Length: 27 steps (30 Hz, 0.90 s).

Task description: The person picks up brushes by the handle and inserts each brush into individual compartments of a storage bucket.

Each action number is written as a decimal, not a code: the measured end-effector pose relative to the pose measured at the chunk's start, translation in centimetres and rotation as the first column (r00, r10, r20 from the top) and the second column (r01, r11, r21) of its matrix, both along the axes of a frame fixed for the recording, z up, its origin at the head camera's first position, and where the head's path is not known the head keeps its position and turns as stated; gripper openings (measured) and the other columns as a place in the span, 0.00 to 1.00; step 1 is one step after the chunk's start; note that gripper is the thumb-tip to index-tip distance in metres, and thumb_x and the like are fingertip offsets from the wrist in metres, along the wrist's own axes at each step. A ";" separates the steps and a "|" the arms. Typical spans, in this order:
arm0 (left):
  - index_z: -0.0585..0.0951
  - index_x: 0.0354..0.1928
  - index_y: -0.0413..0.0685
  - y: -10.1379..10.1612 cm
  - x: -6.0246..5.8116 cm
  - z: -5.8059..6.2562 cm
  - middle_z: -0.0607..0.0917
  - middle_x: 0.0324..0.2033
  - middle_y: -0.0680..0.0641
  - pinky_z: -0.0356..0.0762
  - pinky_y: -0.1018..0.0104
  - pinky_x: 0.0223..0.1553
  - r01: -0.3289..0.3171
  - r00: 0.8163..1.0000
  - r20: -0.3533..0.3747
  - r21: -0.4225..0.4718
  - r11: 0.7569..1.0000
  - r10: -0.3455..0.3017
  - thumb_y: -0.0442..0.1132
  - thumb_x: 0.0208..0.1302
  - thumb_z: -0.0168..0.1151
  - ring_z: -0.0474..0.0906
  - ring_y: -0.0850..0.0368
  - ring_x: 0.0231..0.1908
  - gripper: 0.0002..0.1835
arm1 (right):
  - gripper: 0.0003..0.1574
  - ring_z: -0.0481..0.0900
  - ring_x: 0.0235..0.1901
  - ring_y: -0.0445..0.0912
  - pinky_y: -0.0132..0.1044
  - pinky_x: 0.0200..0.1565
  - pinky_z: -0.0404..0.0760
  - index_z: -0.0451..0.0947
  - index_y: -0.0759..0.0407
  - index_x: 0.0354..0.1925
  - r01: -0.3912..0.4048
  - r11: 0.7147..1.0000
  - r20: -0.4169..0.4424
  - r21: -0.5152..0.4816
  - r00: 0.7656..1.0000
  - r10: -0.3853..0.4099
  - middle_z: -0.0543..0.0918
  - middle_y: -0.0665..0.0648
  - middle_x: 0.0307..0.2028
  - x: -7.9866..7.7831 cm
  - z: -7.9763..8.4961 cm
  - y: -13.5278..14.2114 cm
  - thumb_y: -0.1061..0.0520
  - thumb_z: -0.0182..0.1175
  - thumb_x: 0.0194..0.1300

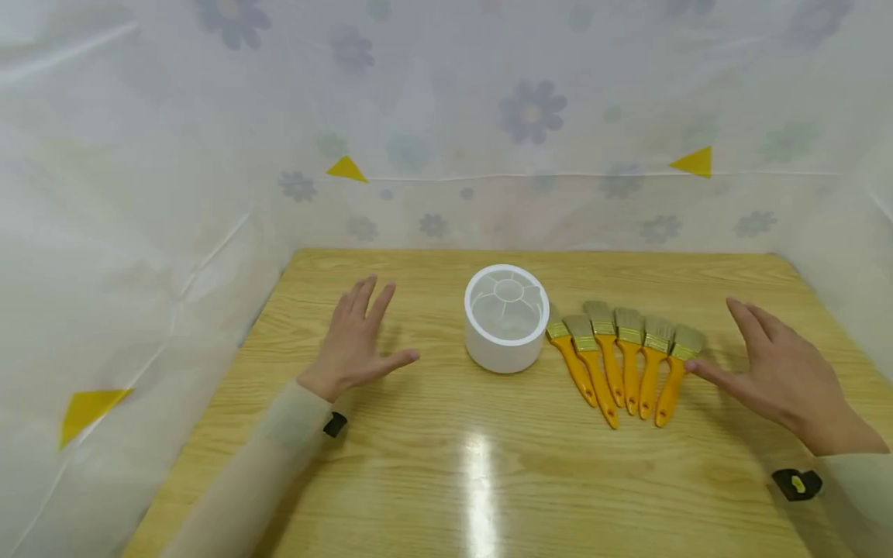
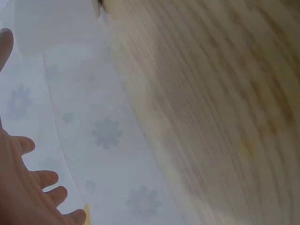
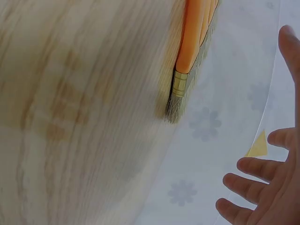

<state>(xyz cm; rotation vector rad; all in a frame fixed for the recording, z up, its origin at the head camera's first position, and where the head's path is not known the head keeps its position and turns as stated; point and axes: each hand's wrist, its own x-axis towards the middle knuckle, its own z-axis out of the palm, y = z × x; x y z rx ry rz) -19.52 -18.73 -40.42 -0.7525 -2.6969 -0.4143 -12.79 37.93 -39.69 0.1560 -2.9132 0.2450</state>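
Across your wood-grain desk [image 1: 391, 480], walled by flower-printed sheeting [image 1: 432, 139], six paintbrushes [image 1: 631, 368] fan out right of the white divided container [image 1: 504, 353], bristles [image 1: 598, 311] toward the far edge [image 1: 418, 250], orange handles [image 1: 649, 387] toward you; open desk stretches nearside, and your left hand [image 1: 356, 341] and right hand [image 1: 791, 380] spread wide, holding nothing

No text, label, brand, number or sign can be read.
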 end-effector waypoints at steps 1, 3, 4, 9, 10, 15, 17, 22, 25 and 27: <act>0.49 0.75 0.51 0.2 0.0 0.0 0.48 0.73 0.38 0.45 0.37 0.66 0.006 1.000 0.001 0.010 1.000 -0.006 0.75 0.49 0.58 0.42 0.40 0.72 0.59 | 0.72 0.61 0.54 0.76 0.72 0.44 0.63 0.37 0.57 0.76 0.005 1.000 0.006 -0.001 1.000 -0.005 0.54 0.77 0.67 0.1 0.0 0.0 0.28 0.64 0.51; 0.49 0.75 0.50 0.7 0.0 0.0 0.48 0.73 0.38 0.46 0.38 0.66 0.014 1.000 0.007 0.029 0.999 -0.015 0.75 0.50 0.58 0.42 0.40 0.72 0.59 | 0.72 0.62 0.53 0.76 0.72 0.42 0.64 0.36 0.56 0.76 0.011 1.000 0.013 -0.009 1.000 -0.011 0.53 0.77 0.67 0.1 0.0 -0.2 0.27 0.63 0.52; 0.49 0.75 0.51 0.9 0.1 0.0 0.48 0.73 0.38 0.47 0.38 0.66 0.019 1.000 0.010 0.037 0.999 -0.020 0.75 0.50 0.58 0.43 0.40 0.72 0.59 | 0.72 0.62 0.52 0.76 0.72 0.41 0.64 0.35 0.55 0.76 0.012 1.000 0.018 -0.015 1.000 -0.012 0.53 0.78 0.67 0.1 0.0 -0.2 0.27 0.63 0.52; 0.50 0.75 0.49 1.9 0.4 0.2 0.49 0.73 0.38 0.52 0.37 0.64 0.047 0.998 0.038 0.089 0.995 -0.051 0.73 0.50 0.59 0.46 0.38 0.71 0.58 | 0.71 0.63 0.49 0.78 0.73 0.36 0.65 0.32 0.52 0.76 0.027 0.998 0.061 -0.053 0.998 -0.024 0.53 0.81 0.65 0.1 0.2 -0.7 0.27 0.62 0.53; 0.50 0.75 0.49 2.1 0.5 0.2 0.49 0.73 0.38 0.52 0.37 0.64 0.051 0.997 0.047 0.098 0.994 -0.056 0.73 0.51 0.59 0.47 0.38 0.70 0.58 | 0.71 0.63 0.48 0.79 0.73 0.35 0.66 0.31 0.52 0.76 0.033 0.998 0.077 -0.061 0.997 -0.028 0.53 0.82 0.64 0.1 0.2 -0.7 0.27 0.61 0.54; 0.49 0.75 0.50 3.1 0.6 0.1 0.49 0.73 0.39 0.54 0.38 0.64 0.046 0.997 0.064 0.122 0.991 -0.054 0.73 0.52 0.58 0.49 0.38 0.70 0.57 | 0.70 0.63 0.48 0.80 0.72 0.31 0.67 0.30 0.54 0.76 0.061 0.994 0.138 -0.091 0.989 -0.048 0.50 0.84 0.64 0.2 0.2 -1.0 0.27 0.60 0.56; 0.48 0.76 0.52 3.4 0.6 0.0 0.49 0.73 0.40 0.54 0.39 0.64 0.045 0.996 0.068 0.133 0.990 -0.055 0.73 0.52 0.58 0.49 0.39 0.70 0.57 | 0.70 0.62 0.49 0.80 0.72 0.33 0.67 0.31 0.55 0.76 0.067 0.992 0.145 -0.103 0.988 -0.052 0.48 0.83 0.65 0.3 0.1 -1.1 0.27 0.60 0.56; 0.50 0.75 0.52 4.2 0.6 0.0 0.48 0.73 0.43 0.56 0.39 0.64 0.053 0.993 0.091 0.173 0.983 -0.070 0.72 0.51 0.60 0.50 0.40 0.70 0.57 | 0.70 0.60 0.50 0.80 0.75 0.37 0.63 0.30 0.56 0.76 0.078 0.987 0.149 -0.141 0.987 -0.056 0.44 0.81 0.67 0.3 0.0 -1.3 0.29 0.60 0.57; 0.50 0.75 0.52 4.8 0.7 0.0 0.48 0.74 0.44 0.58 0.39 0.63 0.058 0.991 0.108 0.190 0.980 -0.080 0.72 0.51 0.61 0.49 0.41 0.70 0.57 | 0.69 0.61 0.49 0.81 0.74 0.36 0.64 0.30 0.56 0.76 0.085 0.985 0.154 -0.153 0.986 -0.061 0.45 0.82 0.66 0.2 0.0 -1.5 0.28 0.59 0.58; 0.50 0.75 0.53 5.1 0.7 0.1 0.48 0.74 0.45 0.59 0.40 0.63 0.062 0.989 0.118 0.205 0.977 -0.087 0.72 0.51 0.61 0.49 0.42 0.70 0.57 | 0.69 0.61 0.48 0.81 0.74 0.35 0.65 0.30 0.56 0.76 0.088 0.983 0.155 -0.159 0.986 -0.063 0.47 0.83 0.65 0.2 0.0 -1.6 0.28 0.59 0.58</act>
